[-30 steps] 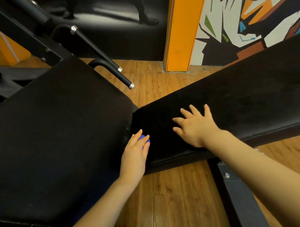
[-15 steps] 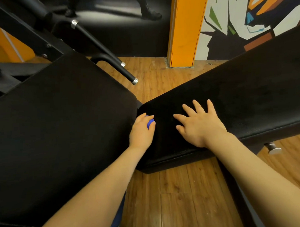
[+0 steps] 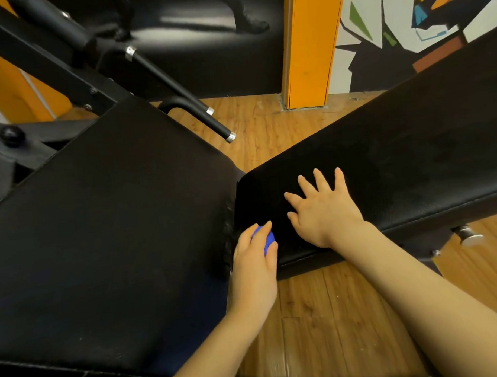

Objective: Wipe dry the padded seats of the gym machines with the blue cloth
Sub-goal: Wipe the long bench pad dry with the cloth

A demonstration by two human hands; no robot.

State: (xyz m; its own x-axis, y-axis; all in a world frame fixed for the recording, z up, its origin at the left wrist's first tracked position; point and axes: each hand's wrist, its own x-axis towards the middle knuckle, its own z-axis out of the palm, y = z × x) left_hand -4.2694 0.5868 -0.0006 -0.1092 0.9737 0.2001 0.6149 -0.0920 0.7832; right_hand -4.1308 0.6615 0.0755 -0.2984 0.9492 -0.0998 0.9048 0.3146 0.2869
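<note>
**Cloth hand drawn back to the near corner of the right pad**

Since half a second ago the left hand (image 3: 254, 268) has slid back toward the near edge of the narrow black padded seat (image 3: 382, 172), and the view has tipped down a little, so the orange pillar (image 3: 307, 48) sits higher in the picture.

Bunched under the left hand's curled fingers is the small blue cloth (image 3: 264, 240); only a rounded blue patch shows between the fingers. It lies at about 6 o'clock from the picture's middle, on the near left corner of the narrow seat, just beside the gap that parts this seat from the wide black padded seat (image 3: 108, 227) at 9 o'clock.

At 3 o'clock from the cloth, the right hand (image 3: 322, 211) lies flat on the narrow seat with fingers spread and straight, palm down, holding nothing. The two hands are close but apart.

Black metal handle bars with silver end caps (image 3: 199, 116) jut out at 11 o'clock above the wide seat. A silver knob (image 3: 468, 237) shows under the narrow seat at 3 o'clock. Brown wooden plank floor (image 3: 325, 312) fills the space between the forearms, and a painted mural wall (image 3: 391, 28) stands at 1 o'clock.
</note>
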